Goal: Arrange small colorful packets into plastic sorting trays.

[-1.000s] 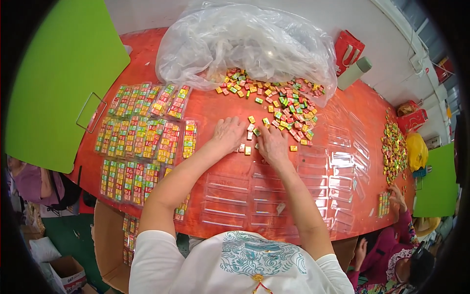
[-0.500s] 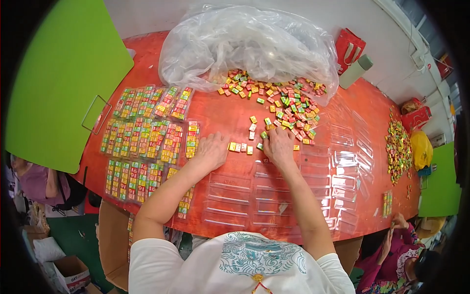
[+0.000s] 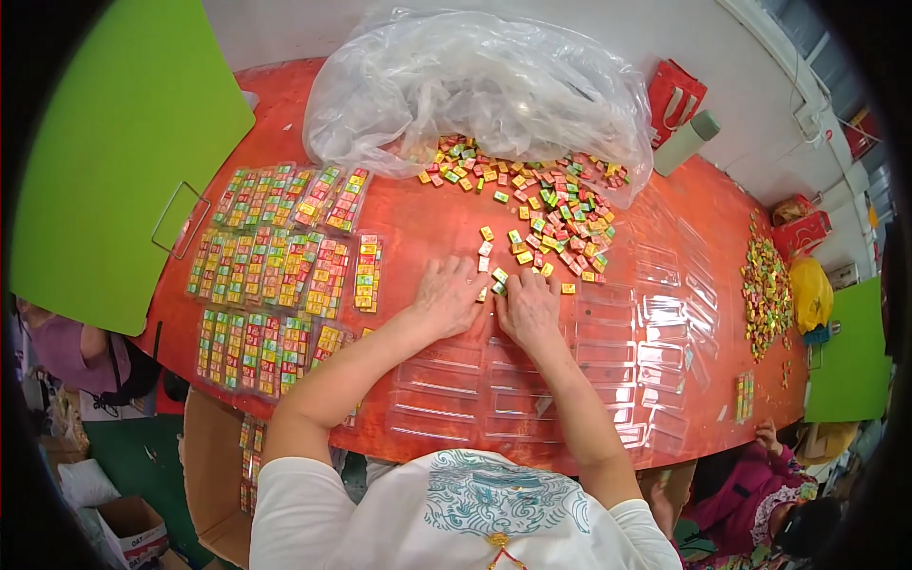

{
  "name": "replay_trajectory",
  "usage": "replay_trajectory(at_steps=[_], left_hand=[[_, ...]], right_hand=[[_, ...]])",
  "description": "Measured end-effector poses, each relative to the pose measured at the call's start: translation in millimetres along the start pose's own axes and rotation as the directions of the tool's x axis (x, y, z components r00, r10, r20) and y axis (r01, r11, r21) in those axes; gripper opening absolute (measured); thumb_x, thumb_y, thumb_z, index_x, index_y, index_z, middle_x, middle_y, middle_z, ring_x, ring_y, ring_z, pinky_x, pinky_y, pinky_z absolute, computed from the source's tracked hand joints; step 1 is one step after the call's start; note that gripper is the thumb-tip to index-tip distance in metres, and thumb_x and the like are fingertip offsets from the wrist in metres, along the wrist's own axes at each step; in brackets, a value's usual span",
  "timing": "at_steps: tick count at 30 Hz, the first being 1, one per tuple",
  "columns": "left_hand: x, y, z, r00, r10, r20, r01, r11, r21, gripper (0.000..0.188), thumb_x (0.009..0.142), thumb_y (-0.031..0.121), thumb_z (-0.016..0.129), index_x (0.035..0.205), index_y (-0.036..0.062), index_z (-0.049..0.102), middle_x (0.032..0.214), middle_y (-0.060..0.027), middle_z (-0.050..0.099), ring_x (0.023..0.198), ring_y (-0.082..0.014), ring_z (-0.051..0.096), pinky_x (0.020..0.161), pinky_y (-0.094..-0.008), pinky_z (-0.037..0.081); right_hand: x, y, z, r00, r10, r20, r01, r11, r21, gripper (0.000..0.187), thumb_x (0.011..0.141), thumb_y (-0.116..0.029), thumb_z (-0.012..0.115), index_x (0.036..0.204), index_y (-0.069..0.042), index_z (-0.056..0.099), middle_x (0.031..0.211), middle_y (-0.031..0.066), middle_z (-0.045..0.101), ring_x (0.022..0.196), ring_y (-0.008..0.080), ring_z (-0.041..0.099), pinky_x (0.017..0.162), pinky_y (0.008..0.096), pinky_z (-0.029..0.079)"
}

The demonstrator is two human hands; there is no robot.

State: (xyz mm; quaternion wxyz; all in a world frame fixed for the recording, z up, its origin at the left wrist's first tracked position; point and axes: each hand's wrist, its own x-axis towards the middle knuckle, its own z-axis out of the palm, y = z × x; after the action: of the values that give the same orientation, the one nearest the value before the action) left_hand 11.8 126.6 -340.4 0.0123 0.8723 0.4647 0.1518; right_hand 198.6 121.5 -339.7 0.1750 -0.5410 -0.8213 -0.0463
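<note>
My left hand rests low over the red table, its fingers curled down on a row of small coloured boxes that it mostly hides. One small box shows at its fingertips. Facing it, my right hand has its fingers bent and its fingertips against a green-and-white small box; what lies under its fingers is hidden. Another small box is just beyond, between the hands. Past them spreads a loose pile of red, yellow and green small boxes. Nearer me lie clear plastic trays with long compartments.
Filled trays stand in rows on the left, beside a green panel with a metal handle. A clear plastic bag covers the back. A bottle stands at back right; another pile and a co-worker are far right.
My left hand has moved right, over the short row of boxes that lay between the hands. My right hand has shifted slightly left and nearer me, so the hands are closer together.
</note>
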Motion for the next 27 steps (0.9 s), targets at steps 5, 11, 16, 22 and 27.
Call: replay_trajectory(at_steps=[5, 11, 16, 22, 27], left_hand=[[2, -1, 24, 0.993, -0.007, -0.114, 0.008, 1.0, 0.011, 0.036, 0.081, 0.031, 0.07, 0.11, 0.0117, 0.061, 0.1, -0.0094, 0.053, 0.099, -0.0278, 0.052, 0.08, -0.0448, 0.037], [5, 8, 11, 0.991, -0.079, -0.109, 0.076, 0.996, -0.036, 0.039, 0.081, 0.032, 0.069, 0.112, 0.0102, 0.062, 0.099, -0.0098, 0.054, 0.099, -0.0283, 0.052, 0.081, -0.0458, 0.037], [12, 10, 24, 0.994, -0.047, -0.093, 0.051, 0.998, 0.031, 0.045, 0.081, 0.032, 0.069, 0.12, 0.0104, 0.061, 0.098, -0.0109, 0.054, 0.098, -0.0286, 0.052, 0.08, -0.046, 0.037], [11, 7, 16, 0.99, -0.067, -0.123, 0.068, 0.998, -0.002, 0.046, 0.08, 0.03, 0.07, 0.122, 0.014, 0.061, 0.098, -0.0119, 0.054, 0.096, -0.0285, 0.052, 0.079, -0.0435, 0.039], [-8, -11, -26, 0.954, -0.247, 0.169, 0.26, 0.964, -0.059, 0.057, 0.082, 0.033, 0.07, 0.132, 0.0129, 0.051, 0.11, -0.016, 0.051, 0.106, -0.0359, 0.055, 0.083, -0.0486, 0.046]], right_hand=[[2, -4, 12, 0.998, 0.024, -0.054, -0.025, 0.999, -0.024, 0.022, 0.085, -0.029, 0.068, 0.082, -0.008, 0.063, 0.087, 0.0095, 0.056, 0.087, 0.0258, 0.058, 0.081, 0.0432, 0.039], [15, 2, 12, 0.996, 0.007, -0.087, 0.0, 0.997, 0.083, 0.012, 0.085, -0.021, 0.065, 0.09, -0.009, 0.063, 0.089, 0.0095, 0.058, 0.087, 0.0269, 0.058, 0.084, 0.0427, 0.039], [15, 15, 20, 0.998, -0.062, -0.02, 0.061, 0.998, -0.025, 0.015, 0.084, -0.015, 0.064, 0.098, -0.011, 0.062, 0.092, 0.0092, 0.06, 0.092, 0.0269, 0.058, 0.086, 0.0442, 0.04], [9, 13, 19, 1.0, 0.005, 0.026, -0.006, 1.0, 0.023, 0.017, 0.085, -0.019, 0.062, 0.099, -0.009, 0.063, 0.086, 0.0096, 0.061, 0.085, 0.0266, 0.062, 0.086, 0.0431, 0.041], [7, 12, 6, 0.997, -0.018, 0.08, 0.001, 0.98, 0.197, 0.036, 0.087, -0.029, 0.065, 0.116, -0.009, 0.06, 0.088, 0.0101, 0.062, 0.088, 0.0289, 0.064, 0.083, 0.0451, 0.042]])
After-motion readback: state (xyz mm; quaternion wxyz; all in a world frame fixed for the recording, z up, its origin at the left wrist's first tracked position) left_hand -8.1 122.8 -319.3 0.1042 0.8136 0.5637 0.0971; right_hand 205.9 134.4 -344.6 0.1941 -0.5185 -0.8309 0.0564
